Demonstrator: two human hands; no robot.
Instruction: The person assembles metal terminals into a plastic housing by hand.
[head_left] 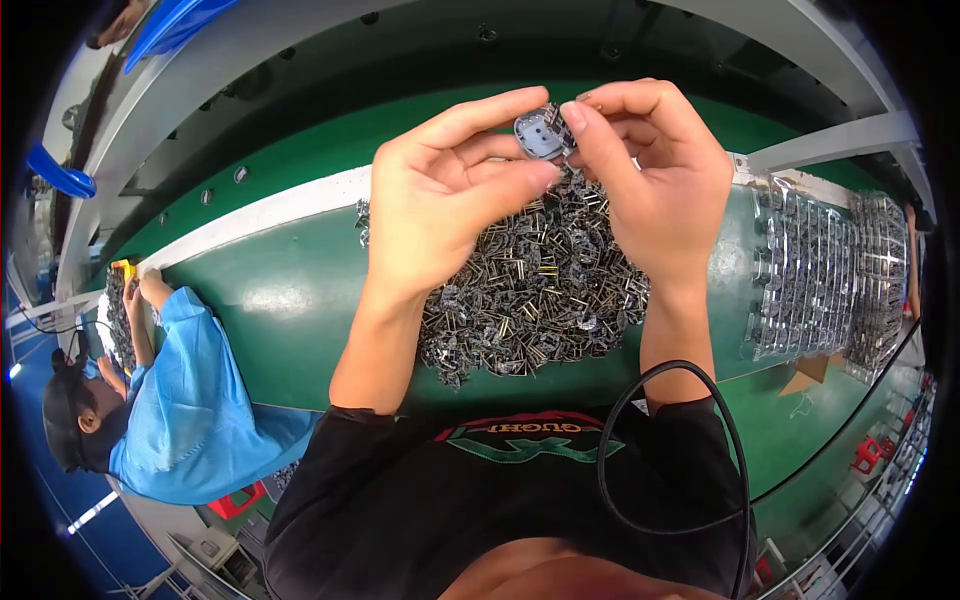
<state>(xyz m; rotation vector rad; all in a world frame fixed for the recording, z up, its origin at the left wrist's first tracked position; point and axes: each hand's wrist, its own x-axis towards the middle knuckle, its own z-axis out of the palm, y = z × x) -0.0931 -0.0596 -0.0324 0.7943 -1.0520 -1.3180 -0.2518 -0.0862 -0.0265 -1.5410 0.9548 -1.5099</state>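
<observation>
a green table (290, 300) stretches out below the fingers and to both sides. well to the left of the fingers, a person in a blue smock (190, 400) sits with hands at other work. nearer, below the fingers, is the wearer's black shirt (480, 500), with a black cable (740, 470) looping over it. off to the right of the fingers stand clear plastic trays (805, 270) full of small parts. directly under the fingers lies a wide pile of parts (530, 290), dark grey bits mixed with shiny metal prongs.

the left hand (440, 190) and right hand (660, 190) meet above the far edge of that pile, about equally near the small grey part (541, 138). it sits between them: the left fingers are clamped on it from the left and below, while the right thumb and forefinger come close together at its right edge (whether they pinch the part itself or a metal bit there, i cannot tell). it is roundish, with no clear long axis, its flat face tilted toward the wearer, its metal prongs beside the right thumb.

as for writing, coloured lettering (545, 428) crosses the shirt below the fingers; no label is readable on the part.
</observation>
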